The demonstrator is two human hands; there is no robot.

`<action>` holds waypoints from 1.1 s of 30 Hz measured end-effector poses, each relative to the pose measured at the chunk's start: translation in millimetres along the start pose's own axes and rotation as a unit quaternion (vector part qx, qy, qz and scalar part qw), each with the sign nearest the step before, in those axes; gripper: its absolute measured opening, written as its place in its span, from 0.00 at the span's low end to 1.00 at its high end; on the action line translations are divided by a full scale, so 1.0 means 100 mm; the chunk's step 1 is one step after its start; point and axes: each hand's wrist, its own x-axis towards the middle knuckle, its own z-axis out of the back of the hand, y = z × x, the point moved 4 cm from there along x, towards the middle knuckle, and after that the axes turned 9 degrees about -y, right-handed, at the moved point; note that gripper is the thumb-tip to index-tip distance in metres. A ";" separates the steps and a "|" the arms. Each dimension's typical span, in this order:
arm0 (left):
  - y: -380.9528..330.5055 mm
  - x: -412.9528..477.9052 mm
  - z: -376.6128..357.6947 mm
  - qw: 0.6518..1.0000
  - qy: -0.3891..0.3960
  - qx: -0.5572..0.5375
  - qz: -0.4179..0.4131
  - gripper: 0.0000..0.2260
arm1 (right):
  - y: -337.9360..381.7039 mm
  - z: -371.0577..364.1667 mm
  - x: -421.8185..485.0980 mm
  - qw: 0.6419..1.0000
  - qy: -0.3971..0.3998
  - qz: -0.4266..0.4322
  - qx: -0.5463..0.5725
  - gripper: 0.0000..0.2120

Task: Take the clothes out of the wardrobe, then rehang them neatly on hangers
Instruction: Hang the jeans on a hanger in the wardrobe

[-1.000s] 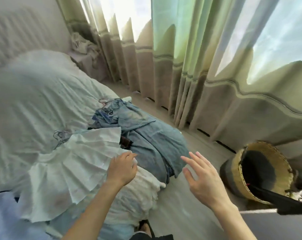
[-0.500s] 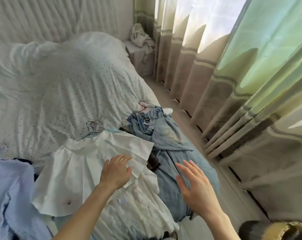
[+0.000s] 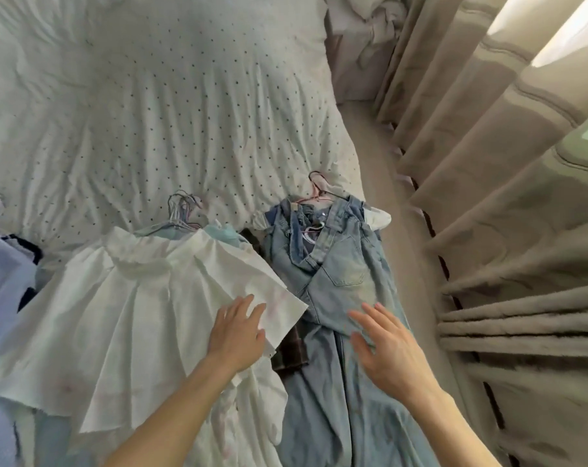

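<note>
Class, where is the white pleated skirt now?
Head view, lower left: the white pleated skirt lies on the bed, left of the jeans, under the left hand.

On the bed (image 3: 151,112): white pleated skirt (image 3: 144,298) spread flat, waist at the top on a bunch of thin wire hangers (image 3: 181,214). Light blue jeans (image 3: 346,281) just beside it on the right, rumpled, waistband open, pink hanger (image 3: 316,187) poking out above. Dark checked cloth (image 3: 291,348) between them. Pale blue top (image 3: 2,281) far left.
</note>
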 end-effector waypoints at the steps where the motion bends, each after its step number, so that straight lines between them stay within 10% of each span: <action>1: -0.02 0.15 -0.02 1.000 -0.012 0.005 0.005 0.25 | -0.12 -0.05 0.21 1.000 0.005 0.006 -0.005 0.19; 8: 0.34 1.15 -0.19 0.988 -0.135 0.029 0.061 0.30 | -0.70 -0.49 1.77 0.999 0.002 0.020 -0.035 0.21; 21: 0.87 1.29 -1.14 0.987 0.000 0.039 0.158 0.31 | -0.93 -1.05 3.77 0.994 0.064 -0.030 -0.079 0.23; 33: 0.95 1.41 -1.23 0.984 0.094 0.064 0.137 0.31 | -1.00 -1.34 3.82 0.987 -0.091 -0.073 -0.114 0.19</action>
